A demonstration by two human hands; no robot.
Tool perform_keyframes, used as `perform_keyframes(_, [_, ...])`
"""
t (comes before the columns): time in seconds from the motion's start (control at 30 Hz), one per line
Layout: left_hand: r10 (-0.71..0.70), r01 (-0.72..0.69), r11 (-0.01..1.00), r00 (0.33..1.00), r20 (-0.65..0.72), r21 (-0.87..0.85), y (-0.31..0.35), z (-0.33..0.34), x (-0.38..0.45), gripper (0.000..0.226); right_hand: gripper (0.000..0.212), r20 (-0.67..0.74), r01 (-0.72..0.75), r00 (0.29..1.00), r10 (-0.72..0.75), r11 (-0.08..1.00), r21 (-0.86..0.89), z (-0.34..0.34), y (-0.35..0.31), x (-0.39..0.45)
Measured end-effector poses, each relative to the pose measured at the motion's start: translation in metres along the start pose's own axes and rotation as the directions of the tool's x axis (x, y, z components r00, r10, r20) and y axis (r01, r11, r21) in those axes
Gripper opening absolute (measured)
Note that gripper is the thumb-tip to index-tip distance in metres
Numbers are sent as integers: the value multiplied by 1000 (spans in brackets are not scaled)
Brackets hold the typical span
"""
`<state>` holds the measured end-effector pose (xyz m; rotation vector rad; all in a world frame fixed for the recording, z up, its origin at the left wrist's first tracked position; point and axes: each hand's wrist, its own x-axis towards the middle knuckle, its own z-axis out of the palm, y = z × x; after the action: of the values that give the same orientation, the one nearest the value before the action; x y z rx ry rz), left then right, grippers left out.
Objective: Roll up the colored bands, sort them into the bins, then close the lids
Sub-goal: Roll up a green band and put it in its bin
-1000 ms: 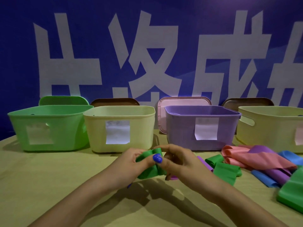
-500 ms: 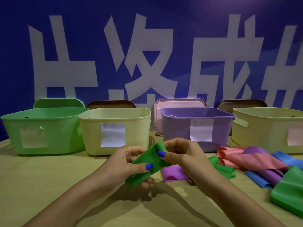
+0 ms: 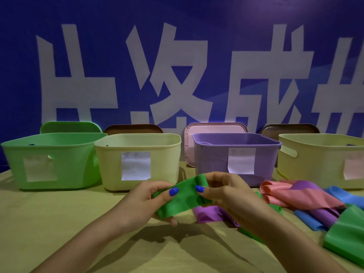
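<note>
While both hands hold it just above the table, the green band is stretched flat between them. The left hand pinches its lower left end, thumb on top and fingers beneath; the right hand pinches the upper right end, where a short fold or first turn of a roll shows against the thumb. By my judgement the step in hand is the rolling of this one band, only just started.

Just behind and under the hands lies a purple band, and to the right a loose heap: pink bands, blue bands, another purple one and more green bands, all unrolled, so most of the task seems left to do.

Farther back stand four open bins in a row, each with a paper label: a green bin, a cream bin, a purple bin and a second cream bin. Their lids lean behind them against the blue wall with white characters.

The next move likely calls for the right fingers to turn the folded end over toward the left hand, keeping the band taut so the roll stays tight, then to carry it to the green bin at far left.
</note>
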<state>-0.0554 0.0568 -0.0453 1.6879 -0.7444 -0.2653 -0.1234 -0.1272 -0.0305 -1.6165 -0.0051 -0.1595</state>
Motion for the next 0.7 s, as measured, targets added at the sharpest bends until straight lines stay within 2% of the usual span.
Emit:
perform_keyframes(0.13, [58,-54,995,998,-39,85,2,1,-1,32,17,31,-73,997,72,996,47,0,1,1])
perform_keyframes(0.2, [54,-53,998,996,-75,14,1,2,-1,32,19,69,-96,993,92,994,50,0,-1,0])
perform_keyframes(0.27, [46,-52,996,995,-90,-67,2,2,-1,36,33,100,-117,989,110,991,70,-1,-2,0])
perform_keyframes(0.33, [44,-48,995,998,-38,-87,4,1,-3,41,45,122,-135,984,128,989,57,0,-2,0])
perform_keyframes(0.4, [22,-19,992,999,26,-121,9,3,-6,36,51,134,-138,982,135,990,14,0,0,0])
perform_keyframes(0.47, [1,6,990,999,42,-144,14,4,-8,26,50,141,-127,982,128,992,-12,1,2,1])
perform_keyframes(0.7, [7,-1,993,999,52,-120,17,4,-10,30,44,156,-72,985,78,996,-45,1,5,1])
